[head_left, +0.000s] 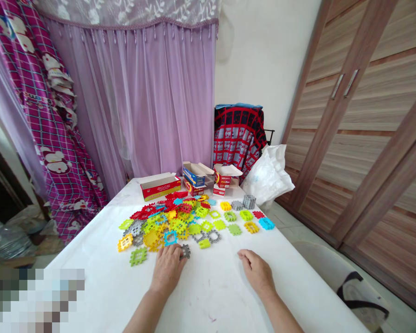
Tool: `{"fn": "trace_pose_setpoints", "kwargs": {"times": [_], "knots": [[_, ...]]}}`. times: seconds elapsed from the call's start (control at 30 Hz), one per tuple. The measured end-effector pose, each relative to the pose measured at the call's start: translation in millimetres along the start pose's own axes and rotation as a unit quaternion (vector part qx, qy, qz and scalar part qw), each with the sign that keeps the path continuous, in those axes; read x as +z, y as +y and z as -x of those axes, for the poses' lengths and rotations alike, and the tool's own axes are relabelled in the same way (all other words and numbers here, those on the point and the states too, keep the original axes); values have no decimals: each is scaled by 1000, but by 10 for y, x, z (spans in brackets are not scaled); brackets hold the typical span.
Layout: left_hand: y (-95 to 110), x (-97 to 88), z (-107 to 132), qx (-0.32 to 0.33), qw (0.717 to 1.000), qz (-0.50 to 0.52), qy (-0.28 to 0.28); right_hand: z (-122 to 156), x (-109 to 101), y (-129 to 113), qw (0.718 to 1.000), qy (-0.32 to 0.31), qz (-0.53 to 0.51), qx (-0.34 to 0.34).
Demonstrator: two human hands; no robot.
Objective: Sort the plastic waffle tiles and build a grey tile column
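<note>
My left hand [167,269] rests at the front edge of a heap of interlocking plastic building pieces [159,224]. Its fingers curl down, and a dark grey building piece [186,251] sticks out between the index finger and thumb. A green square piece [138,256] lies to the left of that hand. My right hand [256,272] lies on the white tabletop, fingers curled in and nothing showing in them. Ahead of it are small sorted groups: yellow pieces [251,227], blue pieces [266,223], green pieces [234,229] and a grey stack [249,201].
Open cardboard boxes stand along the back: a red and yellow one [161,188], a blue one [193,176] and a red one [223,178]. A white plastic bag [268,178] is at the back right corner. Wooden wardrobe doors [360,111] rise on the right.
</note>
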State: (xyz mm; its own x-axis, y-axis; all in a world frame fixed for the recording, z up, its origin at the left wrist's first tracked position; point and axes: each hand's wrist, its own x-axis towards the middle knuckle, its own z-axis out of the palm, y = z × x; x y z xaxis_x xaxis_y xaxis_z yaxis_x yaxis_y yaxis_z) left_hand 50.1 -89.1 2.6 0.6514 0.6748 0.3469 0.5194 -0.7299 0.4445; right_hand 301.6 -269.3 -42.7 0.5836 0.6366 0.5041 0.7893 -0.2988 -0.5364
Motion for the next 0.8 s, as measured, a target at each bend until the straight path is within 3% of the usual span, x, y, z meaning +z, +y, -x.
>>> {"fn": "trace_pose_setpoints", "kwargs": {"times": [0.13,0.23,0.37,0.5,0.8], "knots": [[24,-39,-112,-47,996,74,10,10,0,-32,1000,4,-21,-19],[49,35,-283,-111,981,157,21,-2,23,-59,999,12,-28,-38],[141,262,-487,-194,936,294,-8,-33,58,-178,996,24,-35,-77],[233,439,-521,-248,882,400,-28,-84,113,-399,991,0,-61,-120],[197,436,-475,-301,801,516,-49,-318,482,-742,980,-1,-106,-171]]}}
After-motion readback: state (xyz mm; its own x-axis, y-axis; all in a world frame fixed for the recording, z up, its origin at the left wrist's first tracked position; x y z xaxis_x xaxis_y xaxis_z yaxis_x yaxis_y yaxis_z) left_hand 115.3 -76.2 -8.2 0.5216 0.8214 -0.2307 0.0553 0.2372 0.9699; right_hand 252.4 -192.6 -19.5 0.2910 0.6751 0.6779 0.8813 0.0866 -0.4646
